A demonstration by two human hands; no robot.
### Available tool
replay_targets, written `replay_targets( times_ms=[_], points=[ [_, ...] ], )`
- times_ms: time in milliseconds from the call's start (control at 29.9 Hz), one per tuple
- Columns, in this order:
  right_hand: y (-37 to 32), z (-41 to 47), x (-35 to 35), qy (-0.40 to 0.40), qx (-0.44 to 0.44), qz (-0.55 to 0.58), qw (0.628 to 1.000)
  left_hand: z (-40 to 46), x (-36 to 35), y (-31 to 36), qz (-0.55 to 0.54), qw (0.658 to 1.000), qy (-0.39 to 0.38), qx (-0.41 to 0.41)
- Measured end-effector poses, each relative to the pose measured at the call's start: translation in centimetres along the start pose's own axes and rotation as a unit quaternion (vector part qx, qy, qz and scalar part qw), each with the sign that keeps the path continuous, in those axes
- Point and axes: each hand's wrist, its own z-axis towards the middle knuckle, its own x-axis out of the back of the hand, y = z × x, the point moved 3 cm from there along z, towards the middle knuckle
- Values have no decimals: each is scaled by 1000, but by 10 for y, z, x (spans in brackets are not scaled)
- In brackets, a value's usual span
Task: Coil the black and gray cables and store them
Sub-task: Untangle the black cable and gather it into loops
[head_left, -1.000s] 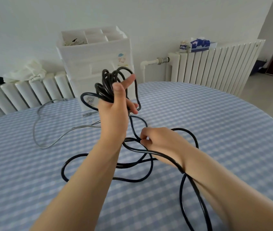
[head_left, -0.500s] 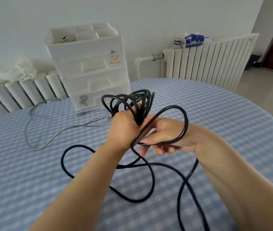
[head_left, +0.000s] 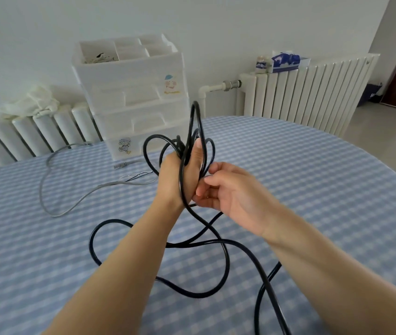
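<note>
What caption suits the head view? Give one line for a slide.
Left hand holds coils of black cable as right hand feeds another loop; gray cable waits on the table.

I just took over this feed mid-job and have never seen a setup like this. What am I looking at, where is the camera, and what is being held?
There is no machine here: a person works with two bare hands, filmed by one wide-angle camera worn on the head, looking forward and down. The left hand grips several loops of a long black rubber cable, whose loose length sprawls over the round table with the blue-and-white checked cloth. The right hand has its fingers at a strand beside the left palm. A thin gray cable lies uncoiled on the cloth to the left. Behind stands a white plastic drawer unit, probably the storage.
</note>
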Motion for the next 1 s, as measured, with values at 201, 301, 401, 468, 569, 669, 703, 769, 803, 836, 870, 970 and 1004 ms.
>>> replay_targets(
  times_ms=[201,301,401,468,569,669,703,769,803,836,870,970,1004],
  points=[
    [16,-16,-26,-83,-99,-317,940,3,11,3,181,983,11,-19],
    [-9,-16,-21,17,48,-395,917,9,17,-2,203,978,-19,45],
    [-41,-14,15,187,158,-253,936,9,19,-10,171,977,-104,80],
    [-51,-10,46,261,179,-188,930,5,15,-13,84,975,-188,85],
    [-55,0,92,364,166,-222,889,-2,10,-11,25,949,-307,71],
    [-56,7,126,425,165,-305,836,-6,8,-3,-10,899,-436,49],
    [-57,7,135,437,163,-327,822,-8,8,0,-20,875,-481,50],
    [-60,8,150,457,161,-354,800,-11,11,3,-4,835,-547,54],
    [-62,8,155,466,164,-366,789,-11,12,3,17,825,-562,54],
    [-63,7,160,475,167,-382,775,-12,12,2,33,822,-566,55],
    [-64,7,163,479,162,-408,760,-12,12,1,36,824,-562,59],
    [-59,8,155,434,107,-560,697,-9,13,-5,-45,865,-489,106],
    [-59,7,142,397,127,-610,673,-7,14,-7,-72,879,-454,122]
  ],
)
